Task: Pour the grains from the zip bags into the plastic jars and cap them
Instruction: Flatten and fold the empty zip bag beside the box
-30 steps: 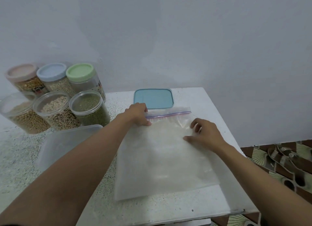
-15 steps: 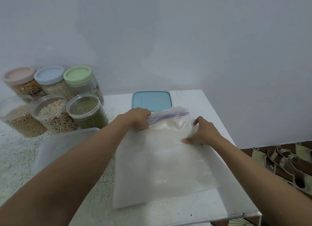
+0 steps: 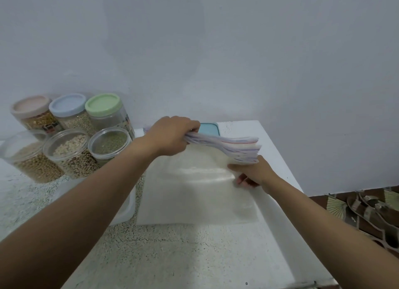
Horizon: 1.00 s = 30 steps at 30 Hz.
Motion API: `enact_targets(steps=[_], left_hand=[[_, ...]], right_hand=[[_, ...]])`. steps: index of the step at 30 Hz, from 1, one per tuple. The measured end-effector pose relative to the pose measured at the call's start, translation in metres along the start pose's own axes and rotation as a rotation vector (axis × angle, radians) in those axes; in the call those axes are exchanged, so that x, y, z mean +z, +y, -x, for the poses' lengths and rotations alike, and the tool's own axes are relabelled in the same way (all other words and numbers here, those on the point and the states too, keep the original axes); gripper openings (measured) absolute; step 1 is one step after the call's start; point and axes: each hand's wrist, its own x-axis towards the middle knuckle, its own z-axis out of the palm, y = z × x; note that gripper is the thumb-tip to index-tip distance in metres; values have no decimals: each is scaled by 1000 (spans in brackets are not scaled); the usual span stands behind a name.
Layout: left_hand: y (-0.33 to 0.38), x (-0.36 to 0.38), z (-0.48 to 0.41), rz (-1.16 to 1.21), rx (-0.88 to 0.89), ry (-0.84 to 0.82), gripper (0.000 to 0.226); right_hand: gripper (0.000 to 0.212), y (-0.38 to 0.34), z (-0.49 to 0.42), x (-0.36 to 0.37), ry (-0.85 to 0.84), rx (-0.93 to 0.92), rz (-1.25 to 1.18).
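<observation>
- L hand grips zip ends of stacked zip bags, raised off table.
- R hand at bags' right edge; grip unclear.
- Bag bodies lie flat.
- Teal lid just behind.
- Open jars, capped jars left.

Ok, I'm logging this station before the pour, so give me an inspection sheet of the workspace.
Surface: white speckled table.
Job's things: stack of bags lying flat, zip ends raised; three capped jars at back left; three open jars holding grains in front of them.
Clutter: teal lid behind the bags; clear tub left of them.
Grippers: left hand grips the zip ends; right hand at the bags' right edge, grip unclear.
Cables: nothing seen.
Surroundings: plain wall; sandals on patterned floor, right.
</observation>
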Motion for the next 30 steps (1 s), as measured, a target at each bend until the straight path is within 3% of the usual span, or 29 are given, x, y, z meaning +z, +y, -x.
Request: enact_targets(steps=[4, 6, 8, 15, 18, 22, 25, 30], left_hand=[[13, 8, 21, -76, -11, 58, 25], [16, 18, 37, -71, -16, 89, 27], [20, 28, 54, -39, -5, 92, 26], [36, 59, 89, 16, 8, -40, 20], [37, 68, 96, 59, 40, -71, 18], [34, 79, 102, 91, 96, -151, 23], [32, 84, 104, 81, 91, -197, 37], [35, 81, 107, 262, -71, -363, 59]], right_hand=[[9, 1, -5, 2, 3, 48, -107], [18, 7, -6, 2, -4, 54, -122], [14, 13, -1, -1, -50, 8, -196], [33, 21, 4, -9, -95, -126, -282], [36, 18, 8, -15, -191, 17, -481], [35, 15, 12, -19, -153, 160, -598], [33, 11, 20, -13, -128, 89, -383], [42, 12, 23, 7, 84, -173, 166]])
